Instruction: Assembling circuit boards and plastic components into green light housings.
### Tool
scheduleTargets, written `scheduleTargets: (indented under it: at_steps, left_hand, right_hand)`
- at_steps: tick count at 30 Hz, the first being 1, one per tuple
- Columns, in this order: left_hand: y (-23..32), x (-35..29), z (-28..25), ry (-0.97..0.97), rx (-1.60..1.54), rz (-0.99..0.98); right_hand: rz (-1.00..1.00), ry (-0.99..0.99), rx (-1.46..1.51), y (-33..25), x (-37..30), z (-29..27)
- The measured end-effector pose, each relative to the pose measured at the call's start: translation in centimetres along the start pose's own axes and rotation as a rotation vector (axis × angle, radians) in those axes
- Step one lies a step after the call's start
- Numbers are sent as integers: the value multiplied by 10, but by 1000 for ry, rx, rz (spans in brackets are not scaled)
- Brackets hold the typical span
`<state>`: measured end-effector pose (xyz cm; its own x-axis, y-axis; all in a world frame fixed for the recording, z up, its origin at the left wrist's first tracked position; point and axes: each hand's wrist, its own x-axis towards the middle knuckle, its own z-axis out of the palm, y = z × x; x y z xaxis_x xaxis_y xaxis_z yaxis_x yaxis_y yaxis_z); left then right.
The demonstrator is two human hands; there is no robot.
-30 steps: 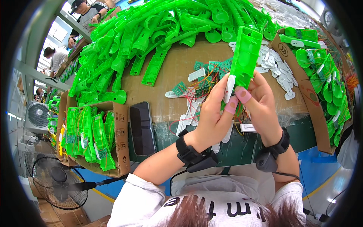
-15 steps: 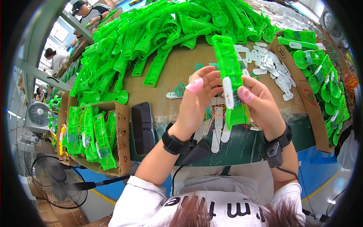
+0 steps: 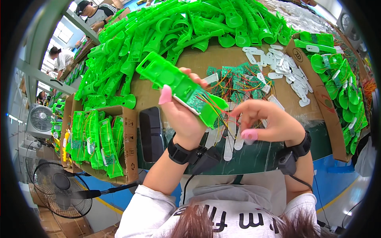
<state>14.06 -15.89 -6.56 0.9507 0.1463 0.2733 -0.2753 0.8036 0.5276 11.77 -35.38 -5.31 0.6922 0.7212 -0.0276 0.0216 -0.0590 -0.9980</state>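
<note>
My left hand [image 3: 184, 123] is closed round a green plastic housing [image 3: 166, 77], tilted with its open side up. Inside the housing's near end sits a green circuit board [image 3: 197, 101]; a white strip [image 3: 186, 104] runs along its edge. Red, yellow and black wires trail from the board. To the right, my right hand [image 3: 266, 121] has its fingers bent and apart from the thumb, fingertips close to the loose wires. Both thumbs wear pink finger covers. Beyond the hands lies a cluster of wired circuit boards [image 3: 242, 81].
Green housings [image 3: 190, 27] are heaped at the back. White oval pieces [image 3: 291, 75] lie at right. Cardboard boxes with wired housings stand left [image 3: 130, 139] and right [image 3: 317, 99]. A phone [image 3: 151, 135] lies beside the left box. A fan [image 3: 61, 182] stands lower left; people work far left.
The housing has swung left and tilted, its inner side now showing. It has passed into my left hand alone; my right hand has let go and moved lower, beside the wires.
</note>
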Motion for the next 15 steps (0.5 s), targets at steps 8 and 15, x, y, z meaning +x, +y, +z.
scheduleTargets:
  at_steps: [8,15]
  left_hand:
    - [5,1,-5,95,86,112]
    - [8,7,-1,321,144,116]
  right_hand:
    - [-18,224,62,-2,-5,-5]
    - [-385,594,68,3,-3,-14]
